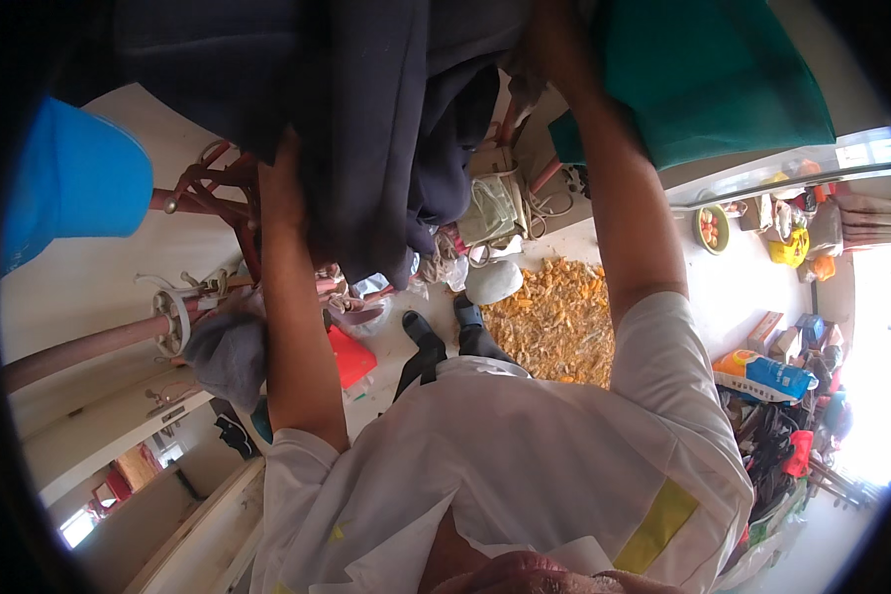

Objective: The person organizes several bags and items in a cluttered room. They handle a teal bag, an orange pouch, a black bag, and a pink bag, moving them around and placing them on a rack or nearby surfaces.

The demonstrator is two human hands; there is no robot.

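A dark navy garment [375, 141] hangs in folds at the top middle, close before me. My left hand [286, 160] grips its lower left side, with the fingers largely hidden by the cloth. On the other side, my right hand [546, 56] is at the garment's right edge; shadow and blur obscure its fingers. A green fabric piece [728, 89] hangs just right of my right forearm. Behind the dark cloth stands a red-brown coat rack [241, 215], partly covered. A pale green bag [494, 204] with straps shows below the garment, near the rack.
A blue plastic object [93, 174] is at far left. A grey cap [230, 356] hangs by my left arm. Corn [553, 319] covers part of the floor beside a whitish rounded object [494, 282]. A basin of fruit [711, 229] and piled bags [765, 375] stand at right.
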